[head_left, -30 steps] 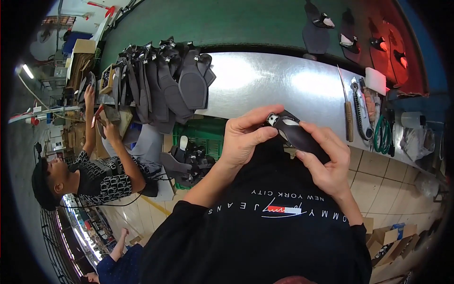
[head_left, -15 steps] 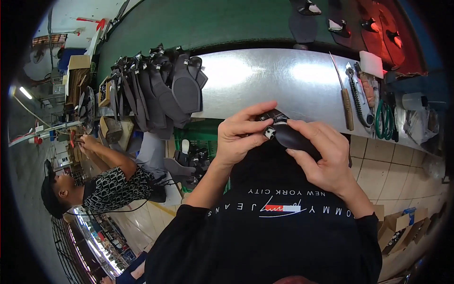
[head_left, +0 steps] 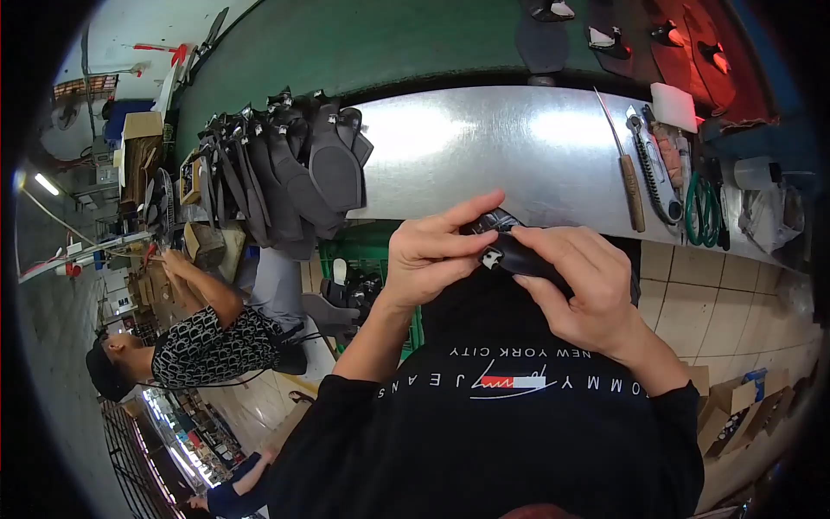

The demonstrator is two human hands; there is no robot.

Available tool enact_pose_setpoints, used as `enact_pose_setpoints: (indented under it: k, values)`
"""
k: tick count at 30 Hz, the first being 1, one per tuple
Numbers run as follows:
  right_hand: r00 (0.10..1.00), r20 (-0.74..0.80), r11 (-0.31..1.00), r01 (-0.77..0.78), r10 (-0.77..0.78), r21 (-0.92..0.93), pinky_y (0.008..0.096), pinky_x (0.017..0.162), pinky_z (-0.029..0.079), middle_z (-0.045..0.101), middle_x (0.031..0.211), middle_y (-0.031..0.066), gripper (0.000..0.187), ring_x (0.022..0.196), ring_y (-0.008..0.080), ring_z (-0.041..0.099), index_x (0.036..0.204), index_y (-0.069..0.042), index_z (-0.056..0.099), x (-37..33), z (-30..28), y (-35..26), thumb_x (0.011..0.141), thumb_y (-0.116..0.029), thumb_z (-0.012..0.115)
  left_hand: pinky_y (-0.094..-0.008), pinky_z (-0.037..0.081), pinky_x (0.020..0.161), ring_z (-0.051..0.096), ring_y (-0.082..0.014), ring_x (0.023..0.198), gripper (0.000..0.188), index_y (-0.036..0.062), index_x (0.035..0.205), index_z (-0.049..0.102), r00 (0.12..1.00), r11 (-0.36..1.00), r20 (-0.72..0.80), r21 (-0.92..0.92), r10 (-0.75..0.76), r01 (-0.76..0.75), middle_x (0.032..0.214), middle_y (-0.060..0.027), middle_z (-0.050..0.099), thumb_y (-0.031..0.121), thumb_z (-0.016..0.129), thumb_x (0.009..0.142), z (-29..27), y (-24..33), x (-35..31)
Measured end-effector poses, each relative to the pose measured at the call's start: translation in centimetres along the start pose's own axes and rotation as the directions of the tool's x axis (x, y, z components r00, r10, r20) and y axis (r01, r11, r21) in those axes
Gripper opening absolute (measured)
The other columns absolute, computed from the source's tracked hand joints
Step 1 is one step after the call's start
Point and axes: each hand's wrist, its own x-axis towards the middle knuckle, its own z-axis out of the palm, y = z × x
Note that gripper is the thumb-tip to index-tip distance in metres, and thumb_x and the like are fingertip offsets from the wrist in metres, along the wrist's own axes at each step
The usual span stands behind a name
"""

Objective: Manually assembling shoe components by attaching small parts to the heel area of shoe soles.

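Observation:
In front of my chest, just past the bench's near edge, I hold a black sandal (head_left: 526,259) between both hands. My left hand (head_left: 437,251) is closed around its shiny strapped end, where a small black-and-white block-like end sticks out beside the thumb. On the other side my right hand (head_left: 584,281) grips the smooth dark body, thumb below and fingers on top. Part of the sandal is hidden by my fingers. To the left, several dark grey sandals (head_left: 335,169) with shiny black uppers lie bunched on the metal bench (head_left: 484,147).
An awl (head_left: 631,182), a utility knife (head_left: 653,169), green-handled scissors (head_left: 705,208) and a white block (head_left: 673,105) lie at the bench's right. Beyond runs a green belt (head_left: 415,43) carrying more sandals. A green crate (head_left: 363,233) stands below; a co-worker (head_left: 199,346) is at left.
The sandal has tilted a little in my hands, and the white strip between my fingers is no longer visible. Both hands keep hold of it, shifted slightly left.

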Motion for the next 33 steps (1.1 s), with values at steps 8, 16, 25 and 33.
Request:
enact_pose_setpoints:
  k: [8,16,25,33]
  values:
    - [0.999,0.049,1.000,0.000,0.000,-0.006,0.0352,0.066,0.051,0.063,0.086,0.0125,0.040,0.074,0.0293,0.062,0.110,-0.001,0.063,0.1,0.1,-0.1,0.071,-0.005,0.072,-0.0237,0.052,0.076,0.067,-0.0206,0.096,0.032,-0.0050,0.104,0.070,0.996,0.992,0.078,0.118,0.033,-0.042,0.128,-0.0266,0.056,-0.012,0.061,0.074,-0.1,0.9,0.2]
    - [0.898,0.163,0.823,-0.439,0.408,0.360,0.0321,0.073,0.050,0.065,0.092,0.0128,0.034,0.082,0.0251,0.066,0.106,-0.003,0.061,-0.1,0.9,1.1,0.073,-0.004,0.070,-0.0285,0.060,0.076,0.060,-0.0221,0.111,0.042,0.0026,0.124,0.061,0.904,0.890,-0.078,-0.231,-0.419,0.393,0.132,-0.0177,0.053,-0.010,0.053,0.084,1.4,0.2,-0.7]
    - [0.888,0.303,0.856,-0.431,0.347,0.284,0.0282,0.072,0.047,0.064,0.086,0.0093,0.021,0.080,0.0193,0.061,0.095,0.000,0.068,-0.7,1.4,2.9,0.074,0.000,0.067,-0.0280,0.059,0.075,0.061,-0.0202,0.108,0.043,0.0030,0.123,0.062,0.863,0.863,-0.125,-0.206,-0.490,0.461,0.130,-0.0148,0.056,-0.009,0.045,0.084,1.7,-0.2,-0.7]
    - [0.926,0.304,0.963,-0.260,0.225,0.078,0.0309,0.065,0.047,0.061,0.085,0.0110,0.026,0.077,0.0233,0.061,0.097,-0.005,0.071,-0.4,1.0,3.0,0.071,-0.003,0.071,-0.0252,0.060,0.070,0.066,-0.0184,0.097,0.039,-0.0012,0.120,0.062,0.813,0.836,-0.199,-0.176,-0.547,0.520,0.123,-0.0165,0.061,-0.009,0.053,0.083,2.4,0.3,0.1]
